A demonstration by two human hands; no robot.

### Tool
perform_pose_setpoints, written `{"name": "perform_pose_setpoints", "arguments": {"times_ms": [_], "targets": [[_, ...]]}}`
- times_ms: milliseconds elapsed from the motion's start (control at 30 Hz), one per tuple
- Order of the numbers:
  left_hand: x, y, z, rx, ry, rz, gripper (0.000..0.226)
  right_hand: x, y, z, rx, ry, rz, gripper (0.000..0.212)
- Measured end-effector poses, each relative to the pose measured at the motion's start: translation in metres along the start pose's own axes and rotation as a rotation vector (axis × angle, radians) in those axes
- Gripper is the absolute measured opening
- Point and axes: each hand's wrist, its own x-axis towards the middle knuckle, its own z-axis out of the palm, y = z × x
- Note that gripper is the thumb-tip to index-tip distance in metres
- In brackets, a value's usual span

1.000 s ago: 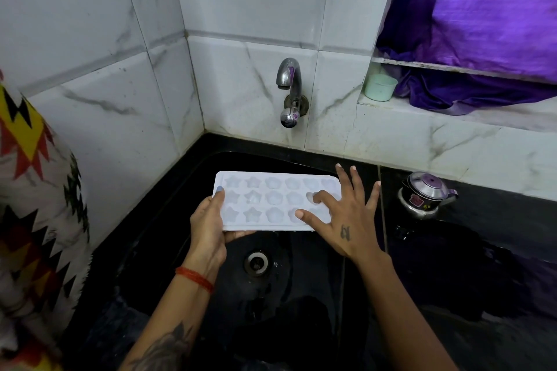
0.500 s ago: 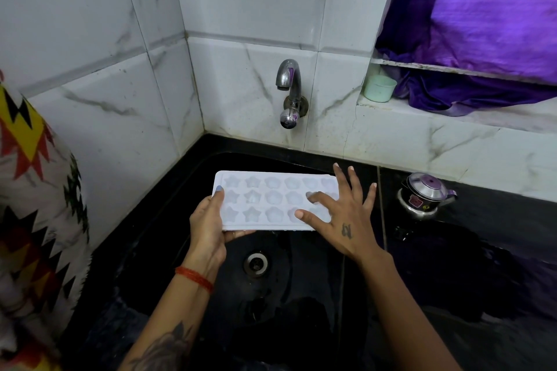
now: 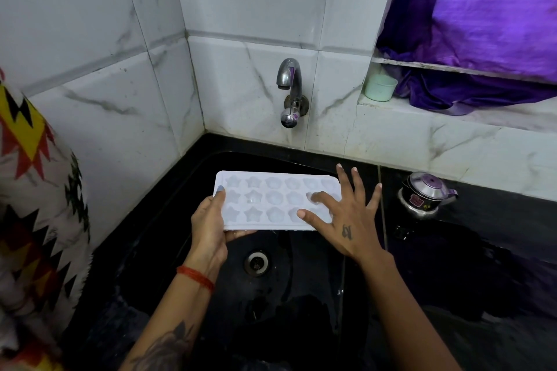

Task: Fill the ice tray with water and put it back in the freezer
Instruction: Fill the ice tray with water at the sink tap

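Observation:
A white ice tray point(image 3: 271, 200) with star and flower moulds is held level over the black sink point(image 3: 168, 250), below and in front of the metal tap point(image 3: 290, 90). My left hand point(image 3: 211, 226) grips the tray's left end, thumb on top. My right hand point(image 3: 343, 217) lies spread over the tray's right end, thumb and forefinger resting in the moulds, fingers apart. No water runs from the tap. The drain point(image 3: 256, 262) sits under the tray's front edge.
A small steel kettle-shaped pot point(image 3: 425, 194) stands on the black counter to the right. A pale green cup point(image 3: 380, 87) and purple cloth point(image 3: 482, 24) fill the wall niche. A patterned cloth point(image 3: 33, 220) hangs at the left. White tiled walls close the corner.
The tray and left hand stay almost still. My right hand has slid slightly left and nearer across the tray's right end.

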Motion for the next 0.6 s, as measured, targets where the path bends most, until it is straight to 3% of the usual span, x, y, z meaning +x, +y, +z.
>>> {"name": "perform_pose_setpoints", "arguments": {"times_ms": [300,600], "targets": [[0.001,0.001,0.0,-0.004,-0.005,0.013,0.018,0.004,-0.013,-0.005,0.123,0.089,-0.025,0.071],[-0.002,0.002,0.001,0.001,-0.008,0.007,0.019,0.009,-0.028,0.001,0.022,0.06,-0.157,0.07]]}}
